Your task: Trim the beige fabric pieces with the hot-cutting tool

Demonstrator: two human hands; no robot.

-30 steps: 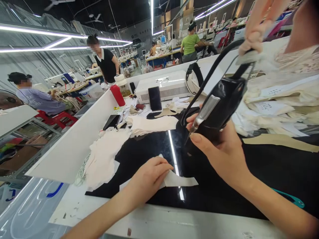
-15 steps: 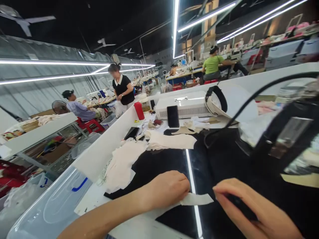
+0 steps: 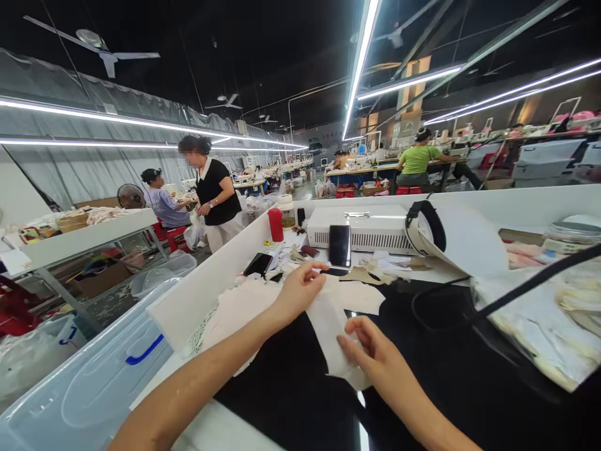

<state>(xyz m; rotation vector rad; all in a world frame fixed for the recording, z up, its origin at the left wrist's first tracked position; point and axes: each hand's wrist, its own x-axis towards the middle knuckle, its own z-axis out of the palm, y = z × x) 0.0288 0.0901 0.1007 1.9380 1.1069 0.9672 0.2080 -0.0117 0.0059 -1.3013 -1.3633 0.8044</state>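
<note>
A narrow cream fabric piece (image 3: 331, 332) is lifted above the black glossy worktop (image 3: 422, 388). My left hand (image 3: 298, 291) pinches its upper end. My right hand (image 3: 373, 354) grips its lower end, fingers curled under the cloth. More cream fabric pieces (image 3: 235, 307) lie heaped on the worktop just left of my hands, and another flat one (image 3: 359, 297) lies behind them. A black cable (image 3: 516, 291) crosses the right side of the worktop.
A white machine box (image 3: 370, 228) with a black phone (image 3: 340, 245) leaning on it stands at the back, a red bottle (image 3: 275, 224) to its left. A stack of cream pieces (image 3: 544, 319) lies right. A clear plastic bin (image 3: 89, 382) sits lower left. Other people work at nearby tables.
My right hand has let go of the black iron-like tool, which has left view, and taken the fabric piece. Both hands have lifted the piece off the worktop. The camera tilted up.
</note>
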